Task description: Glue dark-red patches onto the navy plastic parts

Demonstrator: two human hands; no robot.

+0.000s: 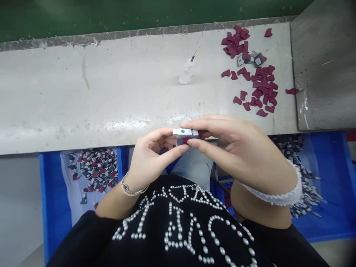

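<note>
Between my two hands, just over the near edge of the workbench, is a small white and dark grey plastic part (178, 132) with a maroon piece (183, 139) against its near side. My left hand (151, 150) pinches its left end between thumb and fingers. From the right, my right hand (230, 142) grips the other end, its thumb on the maroon piece and its index finger along the top. Fingers cover much of the part. A translucent white bottle with a thin dark needle tip (187, 71) lies on the bench beyond my hands.
Maroon pieces (261, 87) lie loose at the bench's right, around a few grey-white parts (258, 59). A metal block (322, 66) bounds that side. Below the bench, a blue bin (52, 207) at left holds grey and maroon parts; another blue bin (333, 185) at right holds grey-white ones.
</note>
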